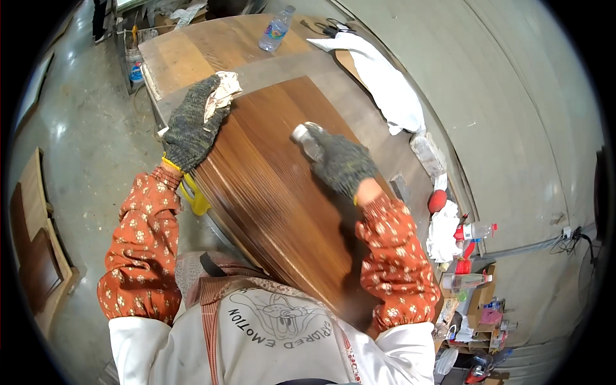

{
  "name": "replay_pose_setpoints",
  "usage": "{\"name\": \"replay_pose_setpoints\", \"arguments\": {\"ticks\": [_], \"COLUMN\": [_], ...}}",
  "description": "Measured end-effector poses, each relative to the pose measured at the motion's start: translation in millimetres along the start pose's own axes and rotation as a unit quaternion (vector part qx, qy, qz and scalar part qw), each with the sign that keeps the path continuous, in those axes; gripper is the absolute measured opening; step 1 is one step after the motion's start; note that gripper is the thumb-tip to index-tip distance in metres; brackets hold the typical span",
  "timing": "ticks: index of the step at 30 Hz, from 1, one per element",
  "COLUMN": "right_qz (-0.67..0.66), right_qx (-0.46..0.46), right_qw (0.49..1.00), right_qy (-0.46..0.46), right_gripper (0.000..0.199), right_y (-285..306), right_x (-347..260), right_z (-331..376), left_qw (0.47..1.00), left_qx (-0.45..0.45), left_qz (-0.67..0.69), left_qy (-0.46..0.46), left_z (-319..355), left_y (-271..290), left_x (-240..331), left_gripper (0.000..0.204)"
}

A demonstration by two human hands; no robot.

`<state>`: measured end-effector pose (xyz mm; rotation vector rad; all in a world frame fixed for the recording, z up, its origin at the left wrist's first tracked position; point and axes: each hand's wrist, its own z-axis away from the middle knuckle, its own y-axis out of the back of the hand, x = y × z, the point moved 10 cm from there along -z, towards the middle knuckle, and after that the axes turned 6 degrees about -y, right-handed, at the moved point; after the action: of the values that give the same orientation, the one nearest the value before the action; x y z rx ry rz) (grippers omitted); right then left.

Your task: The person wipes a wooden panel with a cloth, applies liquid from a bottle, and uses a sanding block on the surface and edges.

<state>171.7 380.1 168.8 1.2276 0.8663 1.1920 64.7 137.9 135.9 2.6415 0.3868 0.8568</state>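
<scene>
A brown wood-grain panel [276, 186] with a grooved, moulded near-left edge lies slantwise on the worktable in front of me. My left hand [194, 128], in a dark grey knitted glove, is at the panel's far-left edge. A crumpled pale rag [224, 93] with brownish stains is held in it. Over the middle of the panel, my right hand [344, 162] in a matching glove is closed around a small clear plastic bottle [310, 145]. The bottle is tilted, its whitish end pointing to the far left. Whether it touches the panel I cannot tell.
A water bottle [276, 29] stands at the table's far end, near a black cable [330, 27]. White cloth [385, 83] lies along the right side, with a grey block [427, 155] beyond it. Bottles and clutter fill the lower right. Boards [35, 237] lean at the far left.
</scene>
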Motion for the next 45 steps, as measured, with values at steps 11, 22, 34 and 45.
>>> {"name": "replay_pose_setpoints", "arguments": {"ticks": [11,22,34,45], "right_qz": [0.127,0.089,-0.158,-0.356], "right_qx": [-0.044,0.017,0.057,0.265], "right_qw": [0.991,0.996,0.985,0.882], "right_qy": [0.014,0.013,-0.031,-0.158], "right_gripper": [0.055,0.038,0.07,0.082], "right_y": [20,13,4,-22], "right_x": [-29,2,44,199], "right_z": [-14,-24,-6,177], "left_qw": [0.998,0.998,0.934,0.88], "left_qx": [0.057,-0.004,-0.235,-0.337], "left_qz": [-0.012,-0.013,0.052,-0.267], "left_qy": [-0.028,-0.059,-0.265,-0.201], "left_z": [-1,-2,-26,-45], "left_y": [14,6,-86,-192], "left_x": [15,27,149,90], "left_gripper": [0.044,0.042,0.038,0.035]}}
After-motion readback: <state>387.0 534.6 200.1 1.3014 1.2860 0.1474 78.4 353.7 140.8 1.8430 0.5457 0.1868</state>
